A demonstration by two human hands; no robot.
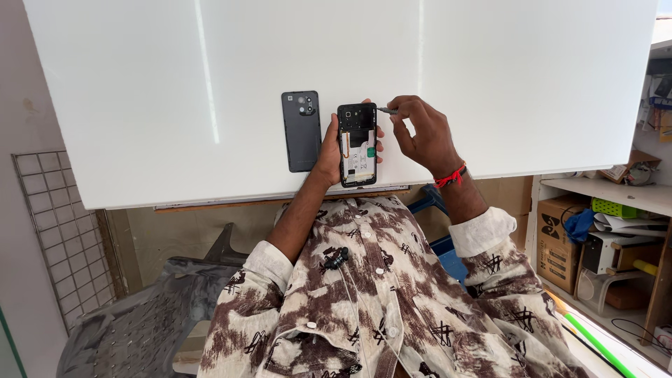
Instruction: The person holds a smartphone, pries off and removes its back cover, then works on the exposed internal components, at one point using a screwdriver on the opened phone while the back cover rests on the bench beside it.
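**Opened phone held on white table, tool at its top edge**

Left hand (329,150) closed around the black opened smartphone with back removed (358,145), thumb side on its left edge, fingertips showing at the right edge. Phone sits upright on the white flat tabletop (525,84), near the front edge, insides exposed. Right hand (420,136) pinched shut on a thin grey metal tool (387,110), tip touching the phone's top right corner. Red thread band (451,176) on the right wrist. Dark grey detached phone back cover (301,131) lies flat just beside the phone, on its left, not touching the hand. Cardboard boxes on shelves (560,245) at right.
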